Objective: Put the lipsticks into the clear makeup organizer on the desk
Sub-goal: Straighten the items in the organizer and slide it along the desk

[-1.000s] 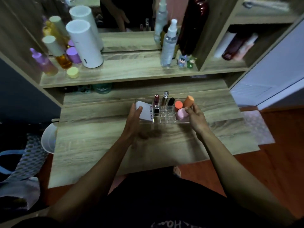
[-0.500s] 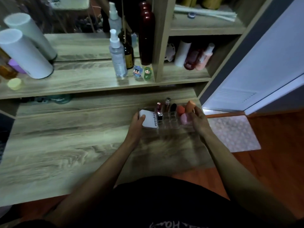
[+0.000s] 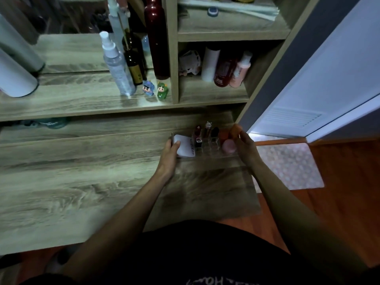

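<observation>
Three lipsticks stand upright in the back cells of the organizer, which sits on the desk near its right end. Your left hand grips the organizer's left end, thumb pressed on a white compact lying in it. Your right hand closes on the right end, fingers against an orange sponge, with a pink sponge just beside your palm. Behind, a shelf carries a spray bottle and two small figurines.
</observation>
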